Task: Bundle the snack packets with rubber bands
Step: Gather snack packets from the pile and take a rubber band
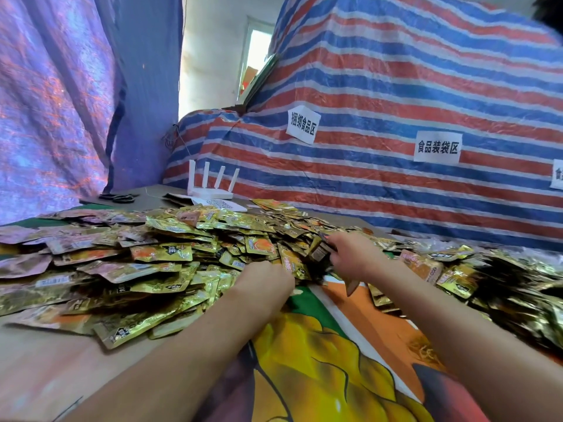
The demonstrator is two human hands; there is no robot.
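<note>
Right hand outstretched, grip clamped on packets, left hand in pile, grip unclear

A red, blue and white striped tarpaulin fills the right and upper right of the frame, draped over something bulky. Three white paper labels with printed characters are stuck to it, the rightmost cut by the frame edge. A purple-blue sheet hangs at the left. Between them, at top centre, a pale wall and a bright window show daylight. On the brown tabletop below stand a white router with four antennas and, left of it, black scissors.
</note>
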